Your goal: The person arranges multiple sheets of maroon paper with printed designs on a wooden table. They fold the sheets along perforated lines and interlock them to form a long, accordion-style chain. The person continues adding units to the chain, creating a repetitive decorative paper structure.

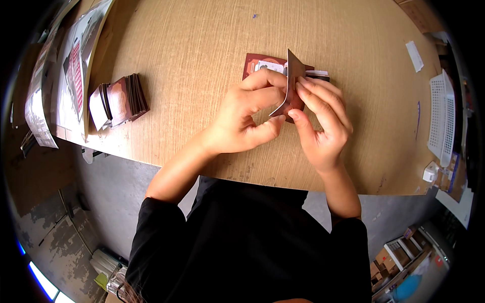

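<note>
In the head view, the brown card (294, 83) stands on its edge between the two hands, over the counter (197, 65). The right hand (326, 123) pinches it: the fingers lie against its right face, the thumb is at the lower end. The left hand (247, 118) has its index finger and thumb curved apart, with their tips at the card; whether they truly grip, I cannot tell.

The card looks thin, so I judge that uneven pressure could bend it or make a crooked crease. If the right thumb slips, the card may tip onto the flat printed card (250, 63) behind it and push that one askew. The hands hide whether these two touch.

About the edges: the near edge of the counter passes under both forearms, well apart from the card. Wide open room lies beyond the hands, and also between the left hand and the card stack (129, 98). This stack leans, so a careless sleeve could spread it. The white basket (441, 118) bounds the right side.
</note>
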Demonstrator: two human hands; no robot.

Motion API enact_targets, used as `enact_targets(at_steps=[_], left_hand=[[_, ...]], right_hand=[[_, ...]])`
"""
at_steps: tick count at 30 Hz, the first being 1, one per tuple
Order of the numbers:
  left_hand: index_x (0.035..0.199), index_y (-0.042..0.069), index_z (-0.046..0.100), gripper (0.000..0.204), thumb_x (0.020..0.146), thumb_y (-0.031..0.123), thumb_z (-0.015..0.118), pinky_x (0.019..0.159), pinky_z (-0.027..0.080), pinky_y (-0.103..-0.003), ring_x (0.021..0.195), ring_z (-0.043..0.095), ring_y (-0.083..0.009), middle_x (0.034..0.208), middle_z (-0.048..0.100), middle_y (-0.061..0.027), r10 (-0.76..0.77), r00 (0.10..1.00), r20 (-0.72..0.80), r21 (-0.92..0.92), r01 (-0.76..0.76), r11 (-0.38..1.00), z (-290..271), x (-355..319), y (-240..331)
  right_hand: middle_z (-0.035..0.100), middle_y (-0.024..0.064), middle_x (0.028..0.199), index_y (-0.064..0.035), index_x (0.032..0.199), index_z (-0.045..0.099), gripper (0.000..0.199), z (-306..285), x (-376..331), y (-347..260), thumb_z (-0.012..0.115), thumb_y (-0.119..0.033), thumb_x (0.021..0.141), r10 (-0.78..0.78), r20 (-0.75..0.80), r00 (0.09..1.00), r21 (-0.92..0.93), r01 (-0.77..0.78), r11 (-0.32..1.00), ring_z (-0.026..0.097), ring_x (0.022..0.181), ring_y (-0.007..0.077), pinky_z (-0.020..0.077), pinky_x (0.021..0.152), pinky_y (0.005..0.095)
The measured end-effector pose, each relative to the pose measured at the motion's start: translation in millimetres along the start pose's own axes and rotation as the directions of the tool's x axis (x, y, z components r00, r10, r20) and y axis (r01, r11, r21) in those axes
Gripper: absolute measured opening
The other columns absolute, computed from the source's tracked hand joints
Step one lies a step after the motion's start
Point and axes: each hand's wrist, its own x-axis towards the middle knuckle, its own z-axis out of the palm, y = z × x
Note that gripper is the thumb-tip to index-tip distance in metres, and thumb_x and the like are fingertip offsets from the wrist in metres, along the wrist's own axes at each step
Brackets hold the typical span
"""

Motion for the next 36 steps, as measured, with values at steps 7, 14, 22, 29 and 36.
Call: enact_targets(at_steps=[7,14,22,29,36], left_hand=[[0.077,-0.001,0.058,0.014,0.064,0.004,0.057,0.063,0.047,-0.030,0.075,0.056,-0.0234,0.091,0.056,-0.0125,-0.015,1.000,0.010,0.001,0.015,1.000,2,-1,3],[0.073,-0.002,0.056,0.010,0.065,0.003,0.054,0.065,0.046,-0.030,0.075,0.055,-0.0235,0.089,0.056,-0.0129,-0.104,0.993,-0.056,-0.007,0.104,0.995,8,-4,4],[0.071,-0.004,0.055,0.009,0.066,0.002,0.050,0.063,0.046,-0.028,0.075,0.055,-0.0191,0.094,0.059,-0.0147,-0.206,0.976,-0.076,-0.183,0.190,0.965,-5,-3,4],[0.071,-0.005,0.054,0.010,0.067,0.001,0.047,0.057,0.044,-0.025,0.068,0.054,-0.0153,0.084,0.058,-0.0129,-0.254,0.966,-0.053,-0.235,0.235,0.943,-19,-7,4],[0.085,-0.003,0.056,0.014,0.079,0.002,0.044,0.062,0.047,-0.024,0.071,0.059,-0.0131,0.079,0.059,-0.0079,-0.416,0.909,-0.033,-0.448,0.358,0.819,-61,-16,3]], right_hand=[[0.062,0.0052,0.090,-0.0034,0.081,0.062,0.012,1,-1,-5,0.065,-0.010,0.073,-0.208,-0.015,0.978,-0.336,0.191,0.922,0.060,0.083,0.0194,0.0383,0.075,0.0325],[0.063,0.0044,0.087,-0.0058,0.074,0.050,0.009,-2,2,-2,0.059,-0.005,0.076,-0.126,-0.021,0.992,-0.284,0.115,0.952,0.060,0.083,0.0204,0.0361,0.077,0.0333],[0.060,0.0155,0.099,0.0031,0.086,0.047,0.015,-9,-1,15,0.039,-0.008,0.093,0.327,0.114,0.938,0.430,-0.343,0.835,0.056,0.086,0.0137,0.0450,0.076,0.0259],[0.060,0.0122,0.100,0.0045,0.086,0.053,0.018,-22,3,22,0.046,-0.011,0.092,0.496,0.181,0.849,0.499,-0.514,0.698,0.053,0.081,0.0091,0.0424,0.075,0.0217],[0.057,0.0106,0.098,0.0025,0.083,0.055,0.015,-20,1,26,0.049,-0.010,0.090,0.372,0.142,0.917,0.482,-0.393,0.783,0.051,0.074,0.0092,0.0415,0.066,0.0219]])
